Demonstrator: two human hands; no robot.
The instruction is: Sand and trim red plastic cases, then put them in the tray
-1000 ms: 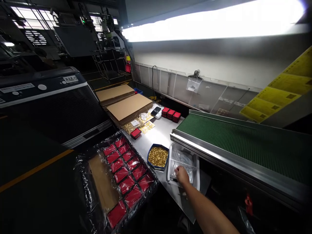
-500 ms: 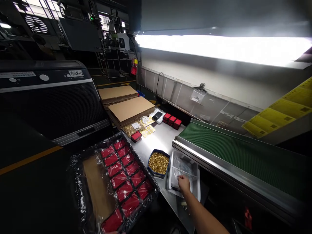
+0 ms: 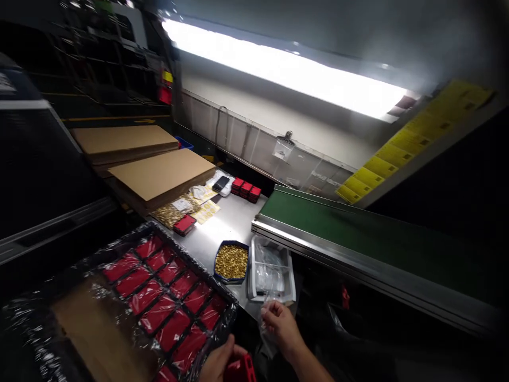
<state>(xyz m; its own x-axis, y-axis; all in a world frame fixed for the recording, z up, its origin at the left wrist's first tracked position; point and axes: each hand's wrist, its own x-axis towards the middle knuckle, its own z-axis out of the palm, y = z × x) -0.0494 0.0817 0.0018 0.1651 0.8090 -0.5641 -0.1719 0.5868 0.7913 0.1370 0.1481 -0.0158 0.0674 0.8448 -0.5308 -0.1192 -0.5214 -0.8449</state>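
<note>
While left hand (image 3: pixel 217 363) pinches a small red box (image 3: pixel 242 370), right hand (image 3: pixel 280 324) pinches a clear crinkly bag (image 3: pixel 265 329) just before the white tray (image 3: pixel 292 276).

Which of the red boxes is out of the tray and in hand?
The red box at the bottom edge, held in the left hand. The others sit in the wrapped tray or loose on the table farther back.

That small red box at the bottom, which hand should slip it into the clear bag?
Probably the left hand: it already grips the small red box. The right hand pinches the clear plastic bag, so it is better placed to hold that open beside the box.
</note>
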